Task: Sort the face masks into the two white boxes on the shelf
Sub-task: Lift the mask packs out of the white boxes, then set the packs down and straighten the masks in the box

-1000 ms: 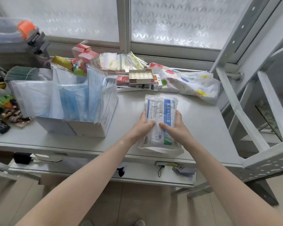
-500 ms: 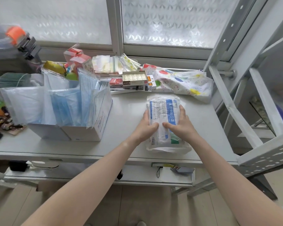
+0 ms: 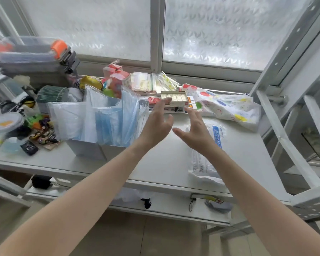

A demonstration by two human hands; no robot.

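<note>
Two white boxes stand side by side on the grey shelf, stuffed with upright clear-wrapped masks: pale ones on the left, blue ones on the right. A sealed white and blue pack of masks lies flat on the shelf at the right, partly hidden under my right forearm. My left hand hovers open just right of the boxes. My right hand is open too, raised above the pack's far end. Neither hand holds anything.
Clutter lines the back: small card boxes, zip bags, a spotted plastic bag, pink cartons. Toys and odds lie at the left, with stacked bins above. A white metal rack frame stands at the right.
Both hands have let go of the sealed pack and lifted up and away from me, fingers spread. The pack stays flat on the shelf. The camera has turned left.
</note>
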